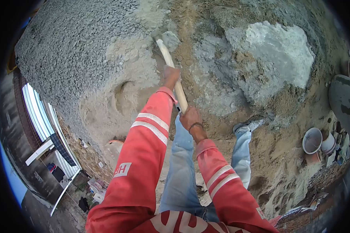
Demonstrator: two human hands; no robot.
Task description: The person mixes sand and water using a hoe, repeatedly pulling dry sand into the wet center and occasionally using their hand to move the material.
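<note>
We've got both hands wrapped around a long pale wooden tool handle (174, 77), which runs up and away from us toward the mix on the ground. Our left hand (170, 74) is the far one, fingers closed tight round the shaft about halfway along. Our right hand (190, 118) is clamped on the near end, with a dark band on the wrist. Both sleeves are red with white reflective stripes.

The grey metal blade (170, 40) at the far end of the handle is dug into the heap, partly buried, so we can't make out its full shape. It sits right where the brownish sand (190, 23) meets a big spread of grey crushed gravel (77, 42) on the left. Off to the right there's a pale grey mound of cement powder (280, 54) lying on the sand.

Below our hands you can see blue jeans (182, 174) and one dusty shoe (247, 125) planted in the sand. Over at the right edge there's a cluster of round buckets (313, 140), well apart from the blade.
</note>
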